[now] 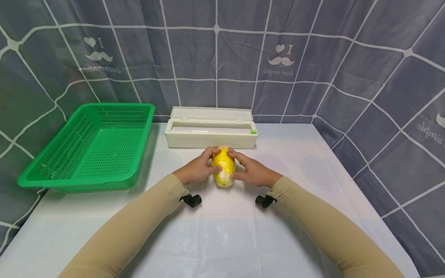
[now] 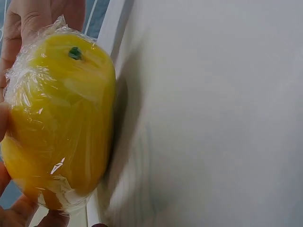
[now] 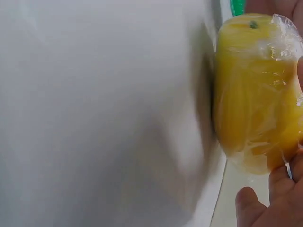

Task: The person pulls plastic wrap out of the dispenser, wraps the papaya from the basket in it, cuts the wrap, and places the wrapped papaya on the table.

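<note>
A yellow oblong fruit (image 1: 223, 170) with a small green stem spot lies on the white table, wrapped in clear cling film. Its film looks wrinkled and shiny in the left wrist view, where the fruit (image 2: 66, 118) fills the left side. My left hand (image 1: 197, 167) holds it from the left, thumb on the near part and fingers round the far end. From the other side my right hand (image 1: 255, 169) grips it in the same way. Fingers of the right hand (image 3: 279, 201) curl at the fruit's lower end (image 3: 255, 104) in the right wrist view.
Just behind the fruit stands a white cling film box (image 1: 212, 141), its lid (image 1: 212, 114) raised, with a roll inside and a green slider at its right end. A green plastic basket (image 1: 133, 170) sits at the left. Grey checked curtains (image 1: 194, 54) border the table's back and sides.
</note>
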`<move>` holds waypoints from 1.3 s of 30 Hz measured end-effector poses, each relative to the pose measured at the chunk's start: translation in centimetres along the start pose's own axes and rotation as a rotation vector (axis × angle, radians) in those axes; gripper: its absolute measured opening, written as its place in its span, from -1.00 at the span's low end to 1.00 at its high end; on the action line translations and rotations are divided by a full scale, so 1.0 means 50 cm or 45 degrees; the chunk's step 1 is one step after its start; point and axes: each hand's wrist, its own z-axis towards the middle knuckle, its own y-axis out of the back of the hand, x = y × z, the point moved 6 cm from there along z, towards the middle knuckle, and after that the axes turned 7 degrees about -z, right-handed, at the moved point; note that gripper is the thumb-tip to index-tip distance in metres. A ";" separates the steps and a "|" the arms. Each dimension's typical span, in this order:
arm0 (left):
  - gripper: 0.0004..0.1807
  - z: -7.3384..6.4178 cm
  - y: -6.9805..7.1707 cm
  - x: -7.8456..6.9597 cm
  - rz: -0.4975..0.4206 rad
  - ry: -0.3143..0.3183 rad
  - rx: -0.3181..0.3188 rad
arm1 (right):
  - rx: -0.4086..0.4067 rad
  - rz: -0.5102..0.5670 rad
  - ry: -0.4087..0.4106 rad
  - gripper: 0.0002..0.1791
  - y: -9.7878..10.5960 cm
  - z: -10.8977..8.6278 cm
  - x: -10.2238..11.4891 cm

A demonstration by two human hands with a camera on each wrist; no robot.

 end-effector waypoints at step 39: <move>-0.30 -0.012 0.005 0.005 0.119 -0.030 0.003 | -0.156 -0.081 -0.035 -0.10 -0.008 0.013 0.027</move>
